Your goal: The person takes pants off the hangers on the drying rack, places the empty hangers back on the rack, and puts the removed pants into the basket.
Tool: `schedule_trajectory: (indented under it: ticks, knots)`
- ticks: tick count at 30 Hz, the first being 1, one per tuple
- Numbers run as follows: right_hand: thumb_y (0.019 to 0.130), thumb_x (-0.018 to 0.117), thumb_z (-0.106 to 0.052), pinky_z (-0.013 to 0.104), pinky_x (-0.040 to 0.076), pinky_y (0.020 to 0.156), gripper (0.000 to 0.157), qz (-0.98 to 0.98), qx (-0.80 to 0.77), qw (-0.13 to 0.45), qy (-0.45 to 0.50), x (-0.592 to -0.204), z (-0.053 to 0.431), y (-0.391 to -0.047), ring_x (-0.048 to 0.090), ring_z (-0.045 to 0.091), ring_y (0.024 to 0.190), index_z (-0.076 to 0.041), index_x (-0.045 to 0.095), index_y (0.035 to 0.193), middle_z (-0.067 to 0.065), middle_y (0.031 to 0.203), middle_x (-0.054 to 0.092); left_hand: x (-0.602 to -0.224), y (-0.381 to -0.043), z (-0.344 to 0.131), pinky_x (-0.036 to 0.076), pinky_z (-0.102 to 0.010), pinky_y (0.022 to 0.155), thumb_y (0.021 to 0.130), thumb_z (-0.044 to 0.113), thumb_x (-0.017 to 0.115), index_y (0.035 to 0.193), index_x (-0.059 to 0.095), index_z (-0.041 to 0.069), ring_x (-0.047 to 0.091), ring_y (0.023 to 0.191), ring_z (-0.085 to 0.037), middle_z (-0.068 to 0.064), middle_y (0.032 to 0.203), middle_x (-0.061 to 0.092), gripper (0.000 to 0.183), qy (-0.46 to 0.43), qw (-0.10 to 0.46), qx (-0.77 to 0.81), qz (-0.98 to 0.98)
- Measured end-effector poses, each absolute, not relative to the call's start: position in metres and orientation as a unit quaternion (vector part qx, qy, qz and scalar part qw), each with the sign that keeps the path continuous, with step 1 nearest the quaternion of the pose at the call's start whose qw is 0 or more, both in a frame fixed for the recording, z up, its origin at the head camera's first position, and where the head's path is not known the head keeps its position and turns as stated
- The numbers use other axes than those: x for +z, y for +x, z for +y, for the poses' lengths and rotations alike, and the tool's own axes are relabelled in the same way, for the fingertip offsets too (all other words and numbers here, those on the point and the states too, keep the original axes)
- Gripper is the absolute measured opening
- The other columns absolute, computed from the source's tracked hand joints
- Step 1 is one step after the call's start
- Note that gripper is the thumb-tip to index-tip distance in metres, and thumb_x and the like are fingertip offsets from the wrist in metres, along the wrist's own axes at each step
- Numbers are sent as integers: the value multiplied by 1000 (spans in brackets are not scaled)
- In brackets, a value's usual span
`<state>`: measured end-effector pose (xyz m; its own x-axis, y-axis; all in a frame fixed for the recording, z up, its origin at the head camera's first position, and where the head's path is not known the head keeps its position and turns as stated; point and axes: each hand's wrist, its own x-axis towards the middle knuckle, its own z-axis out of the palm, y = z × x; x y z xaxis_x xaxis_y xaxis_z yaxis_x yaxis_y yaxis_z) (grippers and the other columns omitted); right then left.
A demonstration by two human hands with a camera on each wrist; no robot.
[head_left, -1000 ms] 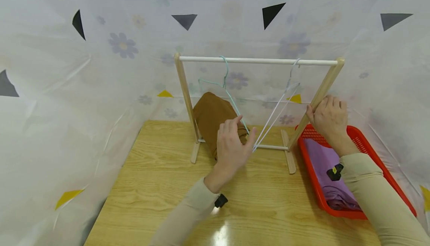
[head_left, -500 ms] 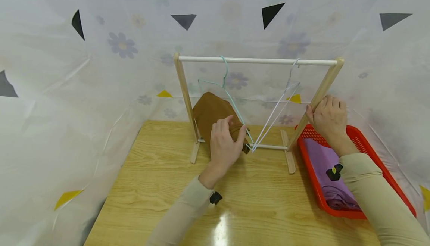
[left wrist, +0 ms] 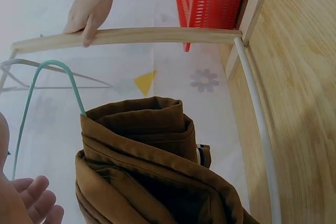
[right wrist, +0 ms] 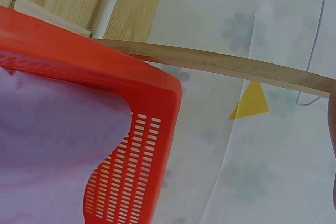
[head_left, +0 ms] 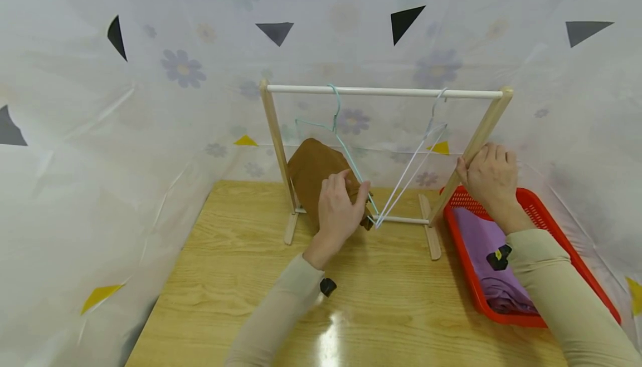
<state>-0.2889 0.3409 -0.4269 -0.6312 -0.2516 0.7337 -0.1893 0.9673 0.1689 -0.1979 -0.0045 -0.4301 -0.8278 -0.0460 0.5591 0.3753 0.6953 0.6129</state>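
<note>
A brown folded garment (head_left: 313,169) hangs on a teal hanger (head_left: 348,154), hooked over the white top rail (head_left: 391,91) of a small wooden rack. My left hand (head_left: 337,205) is in front of the garment, thumb raised near the hanger's side. In the left wrist view its loosely bent fingers (left wrist: 39,203) show apart from the cloth (left wrist: 139,145). My right hand (head_left: 491,180) grips the rack's right wooden post (head_left: 484,127), thumb on one side and fingers on the other. A white hanger (head_left: 408,169) bearing no garment hangs farther right, turned nearly edge-on.
A red perforated basket (head_left: 468,278) stands on the table right of the rack, under my right forearm. Inside it lies a purple cloth (head_left: 476,233). The rack's feet (head_left: 430,241) rest on the wooden table (head_left: 241,311). Flower-patterned sheeting (head_left: 210,111) encloses the back and sides.
My left hand has drawn left from the white hanger, then shifted slightly back right. The teal hanger's right corner has swung lower, and the garment's right end shows more. The right hand stays put.
</note>
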Motion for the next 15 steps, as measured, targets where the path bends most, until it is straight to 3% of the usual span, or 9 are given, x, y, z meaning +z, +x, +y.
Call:
schedule_trajectory:
  ticks: [7, 15]
  knots:
    - [100, 44, -40, 59, 41, 66, 58, -899, -37, 420, 121, -427, 340, -288, 50, 50, 71, 16, 49, 84, 30, 79, 50, -429, -204, 4, 51, -35, 78, 105, 44, 62, 131, 63, 0, 60, 89, -26, -10, 104, 69, 51, -92, 279, -368, -882]
    - [106, 33, -44, 59, 41, 66, 66, -896, -34, 425, 121, -427, 338, -288, 51, 51, 72, 16, 49, 83, 31, 80, 52, -430, -208, 9, 47, -32, 74, 104, 47, 59, 128, 64, 2, 57, 84, -24, -8, 99, 67, 52, -80, 278, -364, -885]
